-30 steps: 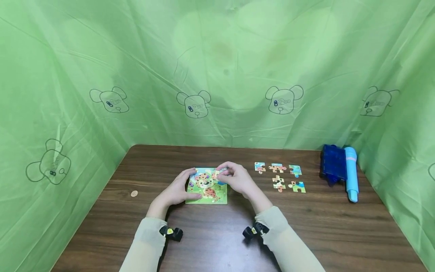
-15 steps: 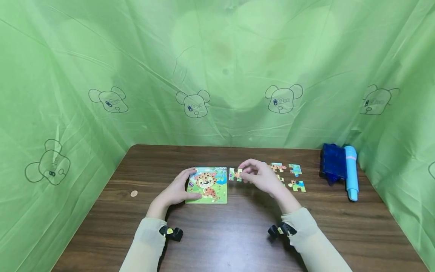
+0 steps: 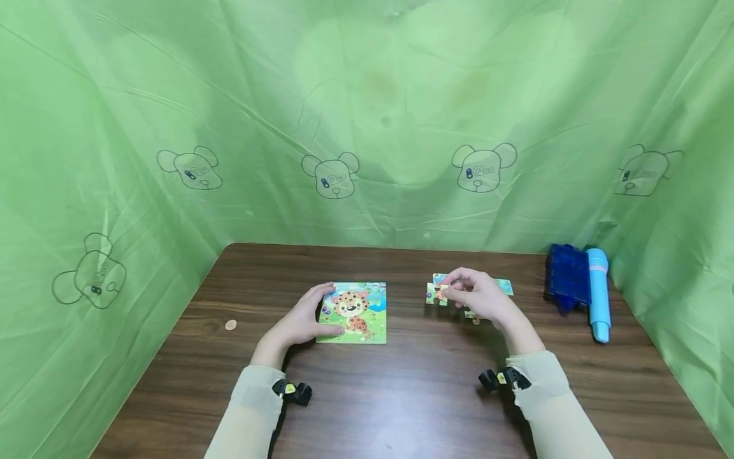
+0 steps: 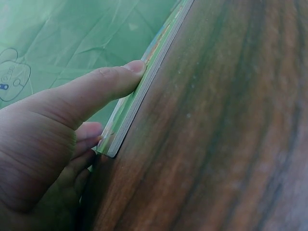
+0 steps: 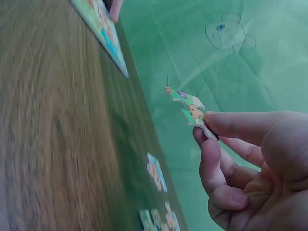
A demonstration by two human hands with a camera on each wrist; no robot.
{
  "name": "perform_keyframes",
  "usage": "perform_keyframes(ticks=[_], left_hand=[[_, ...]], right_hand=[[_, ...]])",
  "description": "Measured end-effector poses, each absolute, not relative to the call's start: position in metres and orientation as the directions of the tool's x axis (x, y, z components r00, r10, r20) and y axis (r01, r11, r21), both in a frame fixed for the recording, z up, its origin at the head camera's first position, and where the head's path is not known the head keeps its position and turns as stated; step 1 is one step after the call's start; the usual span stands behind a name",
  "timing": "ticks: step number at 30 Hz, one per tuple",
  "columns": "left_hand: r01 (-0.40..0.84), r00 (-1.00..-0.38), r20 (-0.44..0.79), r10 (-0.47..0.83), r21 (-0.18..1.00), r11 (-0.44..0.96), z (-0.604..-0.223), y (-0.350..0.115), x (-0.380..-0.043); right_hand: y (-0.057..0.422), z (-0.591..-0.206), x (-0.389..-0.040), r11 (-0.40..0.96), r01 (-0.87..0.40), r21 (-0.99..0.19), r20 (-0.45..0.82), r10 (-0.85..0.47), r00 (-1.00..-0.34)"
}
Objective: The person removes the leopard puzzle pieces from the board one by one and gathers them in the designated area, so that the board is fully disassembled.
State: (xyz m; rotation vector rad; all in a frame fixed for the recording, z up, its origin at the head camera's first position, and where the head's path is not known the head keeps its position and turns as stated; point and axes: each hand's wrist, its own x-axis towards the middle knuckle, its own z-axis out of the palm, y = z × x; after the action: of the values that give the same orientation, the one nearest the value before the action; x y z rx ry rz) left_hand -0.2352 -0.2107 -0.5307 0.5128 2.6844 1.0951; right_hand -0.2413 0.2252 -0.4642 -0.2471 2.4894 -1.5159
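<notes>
A square puzzle board (image 3: pixel 371 319) with a spotted leopard cub on green and blue lies on the table. My left hand (image 3: pixel 301 320) holds it by its left side, the thumb across its top near the front edge; in the left wrist view the other fingers are partly hidden behind the board (image 4: pixel 126 126). Between thumb and fingertips, my right hand (image 3: pixel 480 294) pinches a puzzle piece (image 5: pixel 195 111), raised above the table. Beneath and around that hand lie several loose puzzle pieces, partly covered by it; one blue piece (image 3: pixel 504 286) shows behind it.
On the right side of the table (image 3: pixel 401 389) stand a dark blue translucent box (image 3: pixel 566 275) and, against it, a light blue cylinder (image 3: pixel 599 296). A small round tan disc (image 3: pixel 230 325) lies at the left. Green curtain (image 3: pixel 367 217) hangs behind and along both sides.
My right hand has moved right, from over the puzzle board to above the loose pieces, carrying the puzzle piece. The left hand stays on the board.
</notes>
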Motion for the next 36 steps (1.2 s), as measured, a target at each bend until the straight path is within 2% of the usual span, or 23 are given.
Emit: perform_keyframes(ticks=[12,23,30,36], left_hand=[[0.259,-0.916,-0.039,0.398,0.701,0.664,-0.531,-0.211,-0.237],[0.267,-0.914,-0.031,0.405,0.706,0.656,-0.529,-0.210,-0.236],[0.269,-0.913,-0.031,0.407,0.706,0.655,-0.530,-0.210,-0.237],[0.271,-0.913,-0.032,0.407,0.699,0.662,-0.532,-0.211,-0.238]], right_hand=[[0.244,-0.485,-0.249,0.450,-0.018,-0.893,-0.120,-0.277,-0.953],[0.247,-0.501,-0.254,0.538,-0.118,-0.835,-0.070,-0.316,-0.946],[0.248,-0.502,-0.255,0.588,-0.136,-0.798,-0.066,-0.309,-0.949],[0.249,-0.502,-0.256,0.642,-0.206,-0.739,-0.019,-0.325,-0.946]])
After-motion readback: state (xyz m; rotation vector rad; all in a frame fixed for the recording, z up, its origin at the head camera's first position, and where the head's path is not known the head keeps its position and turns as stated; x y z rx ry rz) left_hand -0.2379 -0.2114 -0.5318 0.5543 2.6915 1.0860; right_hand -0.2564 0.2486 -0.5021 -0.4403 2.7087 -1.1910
